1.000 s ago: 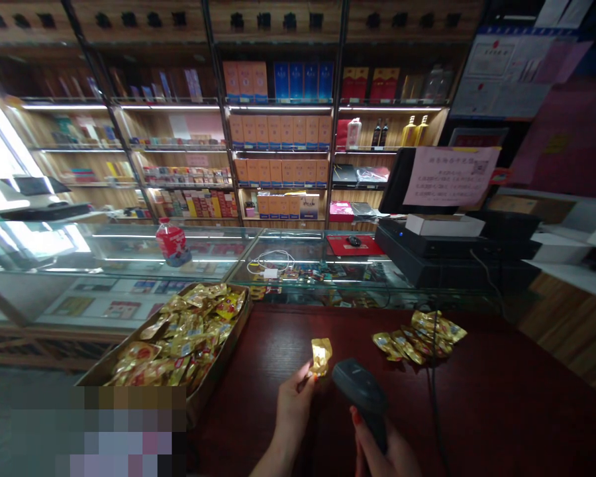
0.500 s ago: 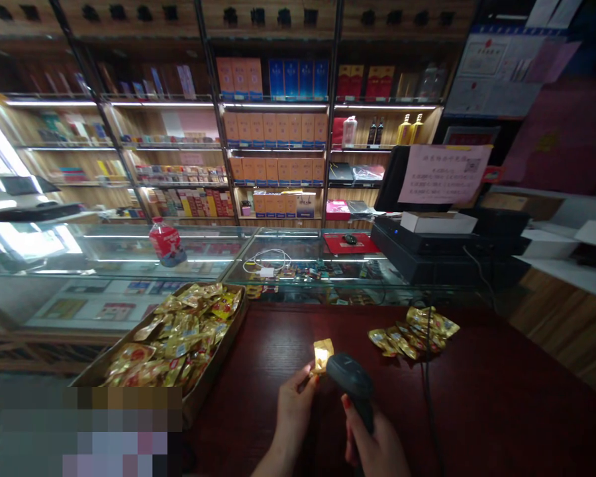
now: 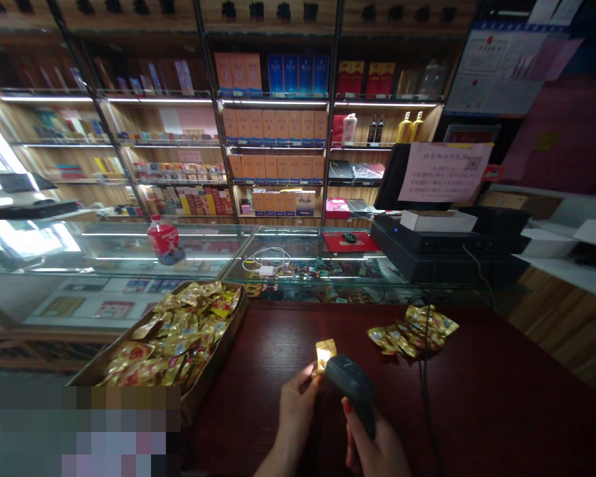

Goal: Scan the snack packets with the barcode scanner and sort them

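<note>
At six o'clock over the worktop [image 3: 278, 331], the left hand [image 3: 297, 401] pinches a packet [image 3: 324, 351] low, apparently baring its lit face to the scanner [image 3: 351, 379] gripped by the right hand [image 3: 377, 450] at five. Box [image 3: 213, 358] at eight and pile [image 3: 411, 332] at four seem placed for reach.

Gold packet [image 3: 324, 352] near dark scanner [image 3: 353, 382]

Gold packet [image 3: 326, 350]; dark grey scanner [image 3: 350, 379]; reddish-brown tabletop [image 3: 283, 328].
</note>
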### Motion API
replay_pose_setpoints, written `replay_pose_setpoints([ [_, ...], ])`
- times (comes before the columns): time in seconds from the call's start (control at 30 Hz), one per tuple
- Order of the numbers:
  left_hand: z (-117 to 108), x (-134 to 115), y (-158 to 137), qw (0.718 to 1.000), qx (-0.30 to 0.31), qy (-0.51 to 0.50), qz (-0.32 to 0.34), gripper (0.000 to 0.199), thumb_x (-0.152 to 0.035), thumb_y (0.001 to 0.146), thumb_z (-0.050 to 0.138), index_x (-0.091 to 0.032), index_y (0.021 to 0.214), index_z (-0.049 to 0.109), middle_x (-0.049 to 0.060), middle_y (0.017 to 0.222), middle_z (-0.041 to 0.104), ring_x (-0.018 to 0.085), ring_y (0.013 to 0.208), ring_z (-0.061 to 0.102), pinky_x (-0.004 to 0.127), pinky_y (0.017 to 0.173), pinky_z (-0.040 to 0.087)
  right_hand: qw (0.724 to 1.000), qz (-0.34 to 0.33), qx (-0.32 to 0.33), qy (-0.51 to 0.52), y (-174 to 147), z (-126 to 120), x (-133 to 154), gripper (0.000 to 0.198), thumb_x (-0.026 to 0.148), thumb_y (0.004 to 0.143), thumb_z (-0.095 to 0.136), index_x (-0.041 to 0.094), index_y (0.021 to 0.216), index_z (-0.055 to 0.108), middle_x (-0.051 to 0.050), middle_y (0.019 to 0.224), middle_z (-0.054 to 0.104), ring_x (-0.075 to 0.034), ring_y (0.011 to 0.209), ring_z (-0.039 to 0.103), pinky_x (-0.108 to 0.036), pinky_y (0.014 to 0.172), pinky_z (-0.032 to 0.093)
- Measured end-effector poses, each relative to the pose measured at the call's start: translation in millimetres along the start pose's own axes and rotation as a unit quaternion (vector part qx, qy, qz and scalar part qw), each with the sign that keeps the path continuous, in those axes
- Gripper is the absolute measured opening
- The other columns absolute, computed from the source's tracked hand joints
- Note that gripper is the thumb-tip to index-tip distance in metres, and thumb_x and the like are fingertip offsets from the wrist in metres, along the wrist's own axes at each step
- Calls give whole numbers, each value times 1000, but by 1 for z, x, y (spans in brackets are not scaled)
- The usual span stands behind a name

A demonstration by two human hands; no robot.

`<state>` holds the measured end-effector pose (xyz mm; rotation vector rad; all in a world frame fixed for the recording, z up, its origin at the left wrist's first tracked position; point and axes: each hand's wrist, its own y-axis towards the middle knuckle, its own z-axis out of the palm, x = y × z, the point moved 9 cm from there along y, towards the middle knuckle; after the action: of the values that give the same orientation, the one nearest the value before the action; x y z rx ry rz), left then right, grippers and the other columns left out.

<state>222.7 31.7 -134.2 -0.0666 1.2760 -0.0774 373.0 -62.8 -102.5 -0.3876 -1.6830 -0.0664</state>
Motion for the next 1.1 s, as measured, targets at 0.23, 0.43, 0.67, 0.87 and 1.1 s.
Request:
replay_pose_setpoints([
  [0.23, -2, -11, -3, 997, 8, 83, 6, 40, -53, 79, 69, -15, 94, 75, 11, 89, 78, 27, 80, 72, 31, 68, 54, 999, -7, -13, -29, -6, -5, -9, 64, 83, 76, 47, 21, 82, 62, 5, 37, 54, -16, 34, 58, -22, 37, 42],
  [0.43, -15, -24, 5, 957, -4, 270, 108, 17, -34, 84, 61, -21, 77, 69, 4, 73, 72, 20, 68, 66, 25, 62, 44, 996, -2, 1, -86, -2, 2, -20, 71, 86, 76, 42, 19, 87, 64, 3, 37, 57, -17, 35, 63, -21, 38, 46],
  [0.67, -15, -3, 27, 999, 42, 26, -15, 36, -32, 68, 71, -18, 101, 64, 3, 72, 74, 19, 59, 66, 24, 54, 47, 998, -4, 10, -65, -4, 5, -20, 74, 88, 74, 42, 19, 89, 66, 3, 37, 56, -18, 35, 61, -23, 37, 45],
  [0.87, -18, -15, 26, 997, 11, -68, -23, 41, -35, 69, 74, -14, 103, 69, 7, 84, 77, 23, 72, 71, 27, 64, 52, 998, 6, 6, -55, -6, 12, -20, 73, 89, 71, 46, 20, 90, 63, 5, 38, 55, -17, 35, 60, -22, 37, 44],
  [1.1, -27, -18, 26, 999, -16, -45, 27, 35, -35, 66, 77, -17, 94, 67, 7, 91, 76, 21, 80, 71, 27, 71, 53, 998, -12, 24, -58, -4, 19, -11, 64, 83, 76, 47, 21, 81, 60, 4, 37, 55, -17, 35, 59, -22, 39, 43],
])
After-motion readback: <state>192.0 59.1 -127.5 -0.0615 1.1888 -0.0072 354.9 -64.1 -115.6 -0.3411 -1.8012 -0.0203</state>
